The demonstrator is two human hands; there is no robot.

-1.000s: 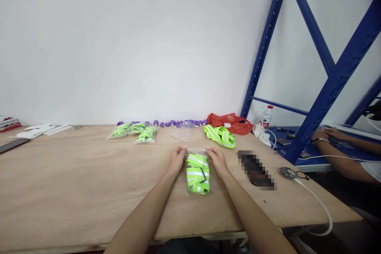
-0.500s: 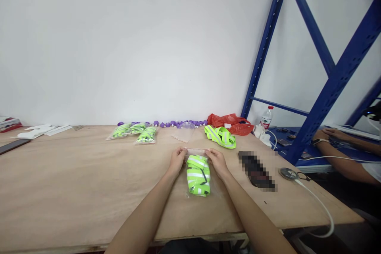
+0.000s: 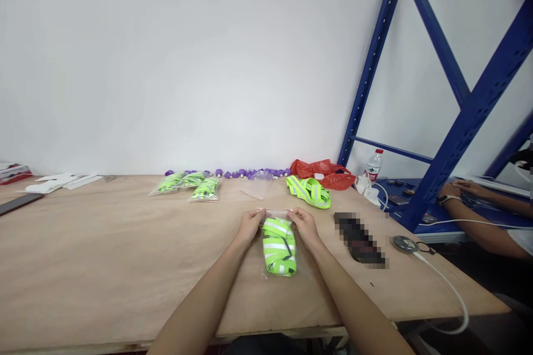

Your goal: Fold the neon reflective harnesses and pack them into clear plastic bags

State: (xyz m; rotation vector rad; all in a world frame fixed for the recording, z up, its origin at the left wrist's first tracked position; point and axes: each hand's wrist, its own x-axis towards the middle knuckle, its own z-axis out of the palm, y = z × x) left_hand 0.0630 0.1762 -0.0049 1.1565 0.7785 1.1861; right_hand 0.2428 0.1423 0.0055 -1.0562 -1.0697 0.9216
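A clear plastic bag (image 3: 278, 214) lies on the table in front of me, its top edge stretched between my hands. Inside it is a folded neon-yellow reflective strap (image 3: 278, 247) with pale stripes and a dark piece across it. My left hand (image 3: 251, 225) pinches the bag's top left corner. At the top right corner, the fingers of my right hand (image 3: 304, 225) are closed on the same bag. Beyond my hands lies a loose reflective strap (image 3: 308, 192), and an unfilled clear bag (image 3: 259, 186) rests left of it.
Several packed bags (image 3: 204, 188) sit at the back, before a row of purple rolls (image 3: 235, 173). A red plastic bag (image 3: 325, 172) and bottle (image 3: 373, 165) stand back right. A blurred dark object (image 3: 360, 238) and corded round device (image 3: 403, 243) lie right. Another person's arm (image 3: 478, 222) rests beyond the blue frame (image 3: 449, 138).
My left hand has slid slightly right along the bag's top edge. The bag and strap have shifted a little right. My right hand keeps nearly the same place.
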